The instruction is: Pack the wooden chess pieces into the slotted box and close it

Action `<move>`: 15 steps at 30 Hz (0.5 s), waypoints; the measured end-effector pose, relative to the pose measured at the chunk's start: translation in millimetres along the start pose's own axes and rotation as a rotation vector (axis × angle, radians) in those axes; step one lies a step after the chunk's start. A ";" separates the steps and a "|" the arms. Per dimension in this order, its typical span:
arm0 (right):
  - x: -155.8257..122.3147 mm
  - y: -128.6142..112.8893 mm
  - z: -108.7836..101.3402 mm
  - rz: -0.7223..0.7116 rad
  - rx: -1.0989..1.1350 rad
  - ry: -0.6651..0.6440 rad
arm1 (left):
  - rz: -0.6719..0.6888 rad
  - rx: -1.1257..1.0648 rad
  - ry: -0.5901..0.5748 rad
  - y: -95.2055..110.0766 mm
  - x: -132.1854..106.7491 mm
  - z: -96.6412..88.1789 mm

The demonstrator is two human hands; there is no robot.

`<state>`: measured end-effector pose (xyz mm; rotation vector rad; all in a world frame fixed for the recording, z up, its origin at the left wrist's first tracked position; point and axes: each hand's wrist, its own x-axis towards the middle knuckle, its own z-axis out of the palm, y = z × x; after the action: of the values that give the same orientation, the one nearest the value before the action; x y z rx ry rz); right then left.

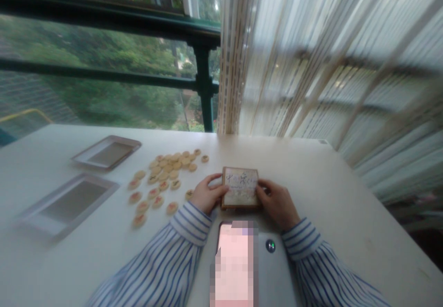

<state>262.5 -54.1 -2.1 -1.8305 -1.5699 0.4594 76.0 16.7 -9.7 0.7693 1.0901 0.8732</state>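
A small square xiangqi box (240, 197) with brush-style characters on its pale top and a brown edge sits in front of me. My left hand (206, 193) grips its left side, thumb on the top face. From the right, my right hand (277, 201) holds the opposite side, fingers closed at the edge. Round wooden xiangqi pieces (168, 166) lie scattered to the left of the box, some showing red or dark characters. One piece (189, 194) is close beside my left hand. Whether the box rests on the table or is slightly lifted, I cannot tell.
Two shallow rectangular trays, a farther one (119, 152) and a nearer one (74, 205), lie on the white table (332, 233) at left. A phone (233, 265) and a white device with a green-lit display (271, 245) are near me. Strand curtains (294, 67) hang behind.
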 end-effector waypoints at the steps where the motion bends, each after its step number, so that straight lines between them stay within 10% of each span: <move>1: 0.1 0.4 0.3 0.003 0.022 0.001 | 0.002 -0.006 0.002 0.7 -0.6 0.3; 15: 8.7 10.5 0.1 0.161 0.404 0.013 | 0.025 -0.051 -0.005 1.4 0.0 -1.4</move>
<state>272.0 -46.2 -8.0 -1.6435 -1.2176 0.7756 74.4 17.5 -8.9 0.7443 1.0517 0.9164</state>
